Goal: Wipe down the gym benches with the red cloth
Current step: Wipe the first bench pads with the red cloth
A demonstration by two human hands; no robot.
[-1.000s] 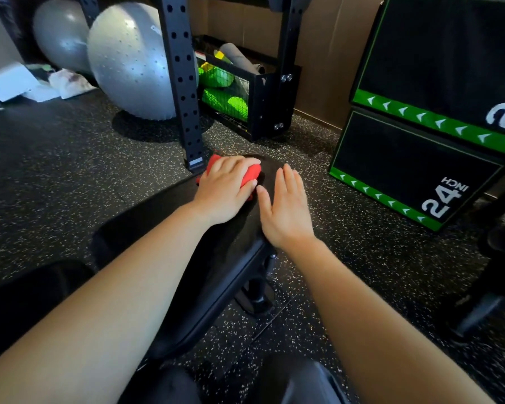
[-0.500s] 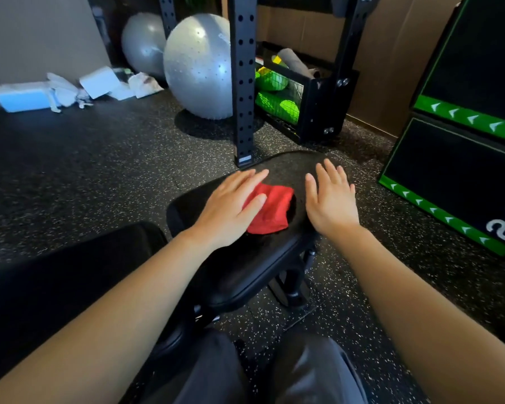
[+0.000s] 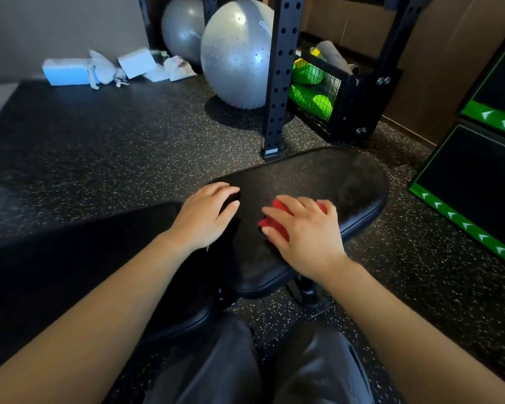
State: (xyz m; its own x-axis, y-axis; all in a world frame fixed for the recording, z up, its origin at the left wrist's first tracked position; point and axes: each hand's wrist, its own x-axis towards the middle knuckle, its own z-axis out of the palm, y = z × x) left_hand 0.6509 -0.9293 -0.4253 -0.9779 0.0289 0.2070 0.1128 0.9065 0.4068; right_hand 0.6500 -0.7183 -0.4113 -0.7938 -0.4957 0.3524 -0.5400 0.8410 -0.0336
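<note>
Black rubber floor (image 3: 99,147) with tiny pale specks lies all around, and it looks rough and grippy. Two big grey balls (image 3: 236,53) sit at the back by a black metal post (image 3: 277,77) full of round holes, and dark boxes (image 3: 473,193) with green edges stand off to the right. Close up is the bench pad (image 3: 341,176), black, smooth and a bit shiny, with soft round corners. The red cloth (image 3: 278,225) is bunched up on the near right part of that pad. The right hand (image 3: 303,231) sits on top of it, with fingers bent over the bundle and the thumb tucked at its side, so the cloth is held and pressed down. The left hand (image 3: 204,217) lies on the left side of the pad with loose fingers and holds nothing. It looks like it steadies the bench. A second pad (image 3: 70,258), dark and flat, is beside it on the left. What could go wrong? The cloth is so scrunched that only a small patch touches the pad, so streaks may be missed, mostly at the far round end. The cover looks slick, so a hard push near the right edge could make the cloth slide off and drop on the gritty floor, where it would pick up dirt.
</note>
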